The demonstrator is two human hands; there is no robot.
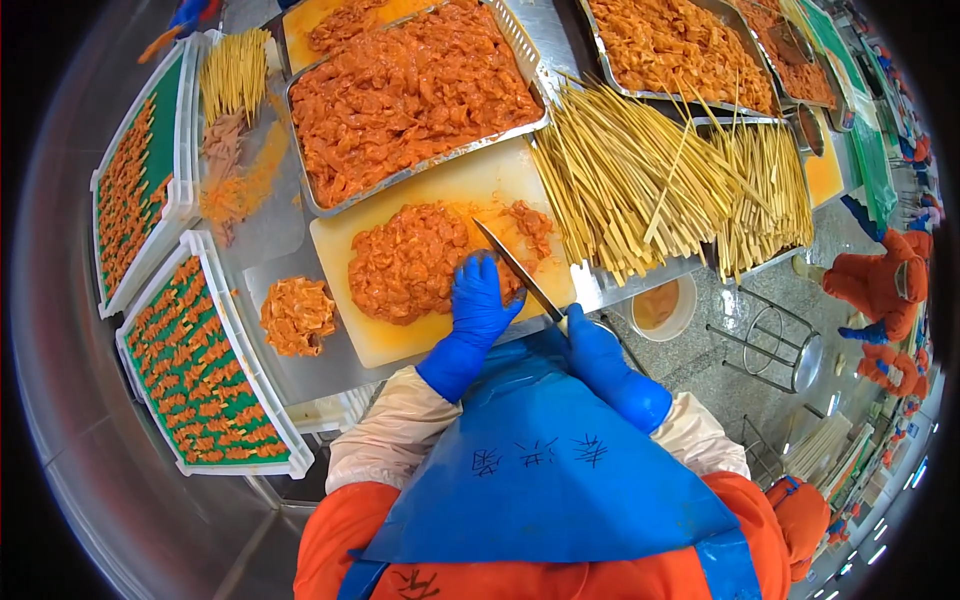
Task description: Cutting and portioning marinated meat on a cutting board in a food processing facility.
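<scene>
My right hand (603, 352), in a blue glove, is closed round the handle of a knife (520, 270). Its long blade points up and left across a pale cutting board (372, 342). My left hand (478, 308), gloved too, lies with fingers stretched forward at the right edge of a heap of red marinated meat pieces (405, 265). Those fingertips are close to the blade, the thumb apart from them. Beyond the blade sits a smaller bit of meat (530, 228). What lies under my left fingers is hidden.
A metal tray (433, 166) full of meat stands behind the board. Bamboo skewers (635, 175) pile up at right. White crates (305, 462) of skewered meat stand at left, near a small meat clump (298, 316). A bucket (664, 308) and stool (806, 362) are lower right, people beyond.
</scene>
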